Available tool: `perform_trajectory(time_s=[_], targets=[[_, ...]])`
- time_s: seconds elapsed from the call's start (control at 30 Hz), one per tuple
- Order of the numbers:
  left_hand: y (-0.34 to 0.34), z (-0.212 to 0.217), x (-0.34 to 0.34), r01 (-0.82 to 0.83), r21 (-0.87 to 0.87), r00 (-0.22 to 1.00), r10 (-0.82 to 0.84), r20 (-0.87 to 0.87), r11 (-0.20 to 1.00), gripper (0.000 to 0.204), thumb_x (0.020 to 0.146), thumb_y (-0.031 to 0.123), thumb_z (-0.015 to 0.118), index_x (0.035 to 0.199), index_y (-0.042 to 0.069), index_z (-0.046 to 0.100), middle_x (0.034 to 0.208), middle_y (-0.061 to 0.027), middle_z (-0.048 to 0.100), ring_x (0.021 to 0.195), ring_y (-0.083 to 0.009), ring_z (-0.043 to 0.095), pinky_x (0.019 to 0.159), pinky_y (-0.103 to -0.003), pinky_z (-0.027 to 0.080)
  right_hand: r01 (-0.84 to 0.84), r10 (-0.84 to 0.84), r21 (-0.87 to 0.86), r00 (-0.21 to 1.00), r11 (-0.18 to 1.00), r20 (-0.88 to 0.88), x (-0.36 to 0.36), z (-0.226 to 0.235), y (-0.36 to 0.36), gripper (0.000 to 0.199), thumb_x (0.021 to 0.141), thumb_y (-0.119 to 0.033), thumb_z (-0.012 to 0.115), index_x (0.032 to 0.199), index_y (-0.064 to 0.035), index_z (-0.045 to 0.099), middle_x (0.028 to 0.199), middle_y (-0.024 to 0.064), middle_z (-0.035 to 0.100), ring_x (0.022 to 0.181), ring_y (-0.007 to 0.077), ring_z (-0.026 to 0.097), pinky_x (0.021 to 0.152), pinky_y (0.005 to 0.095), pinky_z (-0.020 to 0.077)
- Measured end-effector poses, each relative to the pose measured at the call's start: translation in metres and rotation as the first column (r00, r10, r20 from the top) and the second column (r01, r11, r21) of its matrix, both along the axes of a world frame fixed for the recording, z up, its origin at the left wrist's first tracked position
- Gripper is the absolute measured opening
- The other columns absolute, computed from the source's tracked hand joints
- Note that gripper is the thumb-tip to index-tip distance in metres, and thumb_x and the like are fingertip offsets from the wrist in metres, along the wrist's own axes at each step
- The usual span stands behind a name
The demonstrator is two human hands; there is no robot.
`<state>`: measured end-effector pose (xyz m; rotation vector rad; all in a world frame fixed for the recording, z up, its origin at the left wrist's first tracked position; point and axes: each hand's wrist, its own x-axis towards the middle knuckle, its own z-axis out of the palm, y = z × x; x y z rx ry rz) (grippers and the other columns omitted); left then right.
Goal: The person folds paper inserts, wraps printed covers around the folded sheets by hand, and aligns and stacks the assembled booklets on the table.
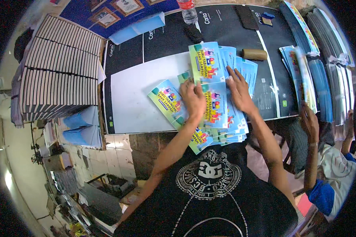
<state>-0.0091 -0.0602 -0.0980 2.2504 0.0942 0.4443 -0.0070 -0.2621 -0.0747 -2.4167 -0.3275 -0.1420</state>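
A loose pile of printed booklets (214, 112) with light-blue covers, yellow lettering and cartoon figures lies before me, hanging over the near table edge. My left hand (194, 102) has its fingers bent around the edge of a booklet, partly hidden beneath it, left of the pile's middle. My right hand (240, 94) lies with fingers stretched along the pile's right side. On top, another booklet (205, 63) reaches toward the far side. One more booklet (168, 100) sits slanted left of my left hand. Blue sheets (247, 75) fan out behind my right hand.
A white board (134, 91) covers part of the black tabletop (166, 43). Behind are a water bottle (189, 14) and a brown roll (254, 54). Tall book stacks (59, 75) rise at left, booklet stacks (322, 87) at right. Another person's hand (309, 122) holds booklets there.
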Motion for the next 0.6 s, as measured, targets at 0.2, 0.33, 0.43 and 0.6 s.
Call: perform_trajectory(time_s=[0.2, 0.33, 0.43, 0.6], targets=[[0.021, 0.023, -0.035, 0.153, 0.301, 0.985, -0.168, 0.027, 0.941, 0.062, 0.096, 0.028, 0.065, 0.142, -0.003, 0.038, 0.155, -0.0332, 0.023, 0.145, -0.0569, 0.018, 0.116, -0.067, 0.017, 0.051, -0.052, 0.006, 0.994, 0.999, 0.099, -0.003, 0.002, 0.015, 0.097, 0.082, -0.023, 0.079, 0.16, -0.0111, 0.022, 0.157, 0.0195, 0.039, 0.141, 0.0453, 0.038, 0.115, 0.0522, 0.0337], [0.059, 0.053, -0.091, 0.086, 0.415, 0.996, -0.072, -0.05, 0.906, 0.085, 0.092, 0.04, 0.071, 0.15, -0.006, 0.028, 0.159, -0.0333, 0.018, 0.145, -0.0576, 0.015, 0.118, -0.067, 0.013, 0.076, -0.087, 0.07, 0.98, 0.995, 0.179, -0.002, 0.006, 0.021, 0.095, 0.082, -0.022, 0.078, 0.16, -0.016, 0.024, 0.155, 0.024, 0.038, 0.14, 0.0486, 0.038, 0.114, 0.0531, 0.0353], [0.083, 0.024, -0.128, 0.204, 0.514, 0.887, 0.064, -0.457, 0.833, 0.111, 0.084, 0.056, 0.075, 0.154, -0.007, 0.016, 0.161, -0.0347, 0.011, 0.146, -0.0589, 0.01, 0.118, -0.067, 0.01, 0.044, -0.026, -0.111, 0.986, 0.993, 0.166, -0.003, 0.012, 0.025, 0.088, 0.083, -0.022, 0.077, 0.158, -0.0255, 0.031, 0.157, 0.0248, 0.036, 0.138, 0.0511, 0.039, 0.114, 0.0535, 0.0362], [0.101, -0.004, -0.137, -0.217, 0.394, 0.877, 0.356, -0.322, 0.893, 0.128, 0.076, 0.063, 0.079, 0.152, -0.014, 0.011, 0.158, -0.0409, 0.007, 0.148, -0.0574, 0.004, 0.118, -0.067, 0.011, 0.05, -0.027, -0.18, 0.991, 0.982, 0.129, -0.006, 0.008, 0.013, 0.065, 0.086, -0.028, 0.075, 0.147, -0.0274, 0.053, 0.16, 0.0224, 0.033, 0.139, 0.0493, 0.04, 0.114, 0.0533, 0.0368]])
